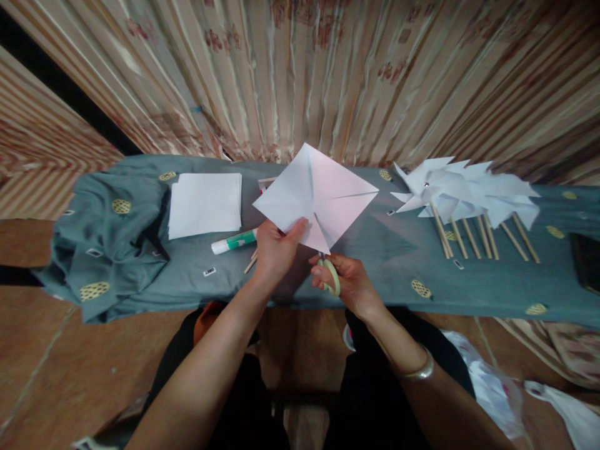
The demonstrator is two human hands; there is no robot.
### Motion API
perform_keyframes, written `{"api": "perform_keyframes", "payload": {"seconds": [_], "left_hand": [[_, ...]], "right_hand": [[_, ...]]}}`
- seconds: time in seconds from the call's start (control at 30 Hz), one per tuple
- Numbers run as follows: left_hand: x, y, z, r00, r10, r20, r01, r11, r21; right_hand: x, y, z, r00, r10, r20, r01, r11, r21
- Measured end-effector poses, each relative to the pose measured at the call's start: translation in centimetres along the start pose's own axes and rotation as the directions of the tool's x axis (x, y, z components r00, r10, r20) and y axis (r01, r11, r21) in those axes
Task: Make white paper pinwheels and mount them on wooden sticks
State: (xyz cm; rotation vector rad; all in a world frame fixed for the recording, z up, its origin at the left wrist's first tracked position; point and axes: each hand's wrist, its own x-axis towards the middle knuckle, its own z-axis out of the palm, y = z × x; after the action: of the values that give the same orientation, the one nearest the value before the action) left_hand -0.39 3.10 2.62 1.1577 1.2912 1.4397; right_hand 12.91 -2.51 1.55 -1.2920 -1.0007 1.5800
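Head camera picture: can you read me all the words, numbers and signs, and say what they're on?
None can be read.
Glue stick: pale marks on the green label, too blurred.
Pineapple-print tablecloth: little white patches with dark marks, too small.
Curtain: reddish-brown marks; I can't tell if they're writing.
Held paper: no writing shows.

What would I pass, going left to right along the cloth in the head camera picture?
Bunched-up cloth, stack of white paper, left hand, right hand with scissors, white pinwheels, dark object at the right edge.
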Motion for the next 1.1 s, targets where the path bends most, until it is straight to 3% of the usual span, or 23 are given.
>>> {"api": "perform_keyframes", "payload": {"seconds": [0.5,0.93,1.1], "left_hand": [[0.0,-0.2,0.0,1.000,0.006,-0.011,-0.006,1.000,-0.014],[2.3,-0.4,-1.5,0.993,-0.045,-0.111,0.025,0.984,-0.174],[2.3,-0.4,-1.4,0.986,-0.117,-0.116,0.070,0.934,-0.350]], "right_hand": [[-0.1,-0.2,-0.1,1.000,-0.007,0.027,0.007,1.000,0.002],[-1.4,-0.3,-0.8,0.971,0.020,0.237,0.014,0.989,-0.144],[-1.5,-0.1,-1.2,0.988,-0.094,0.124,0.111,0.984,-0.140]]}}
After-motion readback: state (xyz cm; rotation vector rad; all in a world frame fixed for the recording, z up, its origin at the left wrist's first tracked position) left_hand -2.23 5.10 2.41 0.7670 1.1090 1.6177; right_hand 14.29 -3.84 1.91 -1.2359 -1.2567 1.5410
